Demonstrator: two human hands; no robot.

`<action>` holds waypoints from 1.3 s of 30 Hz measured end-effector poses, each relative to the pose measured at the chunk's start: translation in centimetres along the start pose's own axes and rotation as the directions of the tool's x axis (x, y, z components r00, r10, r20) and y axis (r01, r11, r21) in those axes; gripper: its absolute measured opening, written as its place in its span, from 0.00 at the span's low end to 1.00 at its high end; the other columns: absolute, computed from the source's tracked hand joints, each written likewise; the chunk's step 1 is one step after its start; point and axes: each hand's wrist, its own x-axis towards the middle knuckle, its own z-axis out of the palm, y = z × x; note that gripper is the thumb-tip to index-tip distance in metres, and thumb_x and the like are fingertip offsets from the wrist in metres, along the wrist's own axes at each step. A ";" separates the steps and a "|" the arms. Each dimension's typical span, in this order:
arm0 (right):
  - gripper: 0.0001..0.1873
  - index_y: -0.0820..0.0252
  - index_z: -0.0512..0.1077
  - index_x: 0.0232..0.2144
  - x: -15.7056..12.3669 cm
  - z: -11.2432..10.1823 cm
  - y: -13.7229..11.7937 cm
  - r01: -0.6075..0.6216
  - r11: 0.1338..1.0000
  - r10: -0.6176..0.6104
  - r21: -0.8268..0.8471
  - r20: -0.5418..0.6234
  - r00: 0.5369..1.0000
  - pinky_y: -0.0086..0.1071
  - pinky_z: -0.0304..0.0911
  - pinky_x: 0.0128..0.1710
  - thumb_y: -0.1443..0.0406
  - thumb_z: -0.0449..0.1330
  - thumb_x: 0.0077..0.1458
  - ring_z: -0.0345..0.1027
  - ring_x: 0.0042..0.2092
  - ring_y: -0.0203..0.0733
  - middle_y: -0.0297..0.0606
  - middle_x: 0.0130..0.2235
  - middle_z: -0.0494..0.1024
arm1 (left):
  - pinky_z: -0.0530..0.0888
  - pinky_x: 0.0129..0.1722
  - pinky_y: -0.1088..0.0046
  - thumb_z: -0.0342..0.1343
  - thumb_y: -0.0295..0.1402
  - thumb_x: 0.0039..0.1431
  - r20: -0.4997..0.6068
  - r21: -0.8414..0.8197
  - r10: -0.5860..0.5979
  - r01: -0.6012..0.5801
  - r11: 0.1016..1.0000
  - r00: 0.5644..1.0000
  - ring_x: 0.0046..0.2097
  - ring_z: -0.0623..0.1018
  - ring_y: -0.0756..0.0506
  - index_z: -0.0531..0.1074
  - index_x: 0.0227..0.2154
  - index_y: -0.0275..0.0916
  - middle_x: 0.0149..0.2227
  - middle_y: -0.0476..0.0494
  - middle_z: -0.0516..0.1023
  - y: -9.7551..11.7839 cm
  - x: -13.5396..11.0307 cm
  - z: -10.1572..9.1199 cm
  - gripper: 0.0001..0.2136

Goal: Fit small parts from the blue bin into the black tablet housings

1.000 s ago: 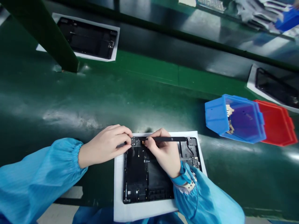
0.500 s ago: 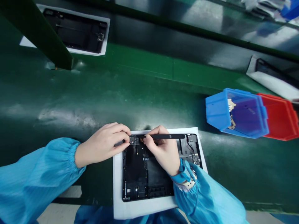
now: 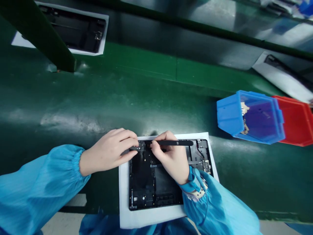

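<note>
An open black tablet housing [image 3: 140,178], with small boards, screws and cables inside, lies on a white sheet [image 3: 132,222]. My right hand [image 3: 172,160] is closed around black tweezers [image 3: 181,143], held nearly level over the housing's upper edge. Their tips are hidden by my fingers. At the upper left corner of the housing, my left hand [image 3: 111,148] has its fingers and thumb bent inward as in a pinch. A small dark part [image 3: 138,148] shows by those fingertips; what they grip is unclear.
A blue bin [image 3: 226,117] with small metallic pieces stands to the right, beside a red bin [image 3: 297,122]. Another black housing [image 3: 75,31] lies behind a green post [image 3: 49,39] at the back left. A dark device [image 3: 285,70] rests on white wrapping at the back right.
My left fingertips have shifted slightly right, and a small dark part shows more clearly beside them. The right hand keeps nearly the same hold on the tweezers. The view has shifted slightly.
</note>
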 end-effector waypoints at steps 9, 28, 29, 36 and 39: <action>0.05 0.57 0.64 0.25 0.2 -0.1 -0.5 0.042 0.997 -0.042 -0.069 0.004 0.999 0.26 0.60 0.23 0.68 0.56 0.52 0.64 0.24 0.33 0.29 0.23 0.68 | 0.69 0.37 0.68 0.47 0.31 0.62 -0.007 0.270 0.102 -0.096 0.958 0.995 0.40 0.71 0.45 0.70 0.44 0.40 0.41 0.43 0.72 0.6 0.0 0.3 0.10; 0.06 0.58 0.64 0.26 -0.1 -0.7 0.4 -0.033 0.999 0.035 0.041 -0.051 0.998 0.29 0.66 0.25 0.65 0.56 0.54 0.69 0.26 0.35 0.32 0.24 0.71 | 0.72 0.42 0.66 0.49 0.25 0.58 -0.038 0.338 0.098 -0.079 0.938 0.994 0.46 0.71 0.42 0.70 0.45 0.33 0.43 0.42 0.73 1.8 0.0 0.7 0.13; 0.06 0.58 0.64 0.25 -0.1 -0.7 0.4 -0.034 0.999 0.036 0.035 -0.051 0.998 0.29 0.66 0.25 0.65 0.56 0.54 0.69 0.26 0.35 0.32 0.24 0.70 | 0.72 0.43 0.66 0.49 0.24 0.58 -0.033 0.311 0.097 -0.082 0.947 0.995 0.46 0.71 0.43 0.70 0.45 0.33 0.42 0.42 0.73 1.7 0.0 0.7 0.13; 0.06 0.58 0.64 0.25 -0.2 -0.5 0.6 -0.019 1.000 0.020 0.011 -0.073 0.997 0.30 0.65 0.25 0.65 0.56 0.53 0.67 0.26 0.35 0.32 0.25 0.70 | 0.73 0.44 0.65 0.49 0.23 0.57 0.003 0.257 0.071 -0.069 0.964 0.997 0.44 0.71 0.43 0.69 0.45 0.33 0.39 0.42 0.71 1.6 0.1 0.4 0.13; 0.06 0.58 0.65 0.25 -0.2 -0.5 0.6 -0.010 1.000 0.009 -0.006 -0.074 0.997 0.30 0.65 0.24 0.66 0.56 0.53 0.67 0.26 0.35 0.32 0.24 0.70 | 0.73 0.43 0.64 0.49 0.23 0.57 0.017 0.259 0.060 -0.062 0.964 0.998 0.43 0.70 0.42 0.68 0.46 0.33 0.39 0.41 0.70 1.6 0.1 0.5 0.14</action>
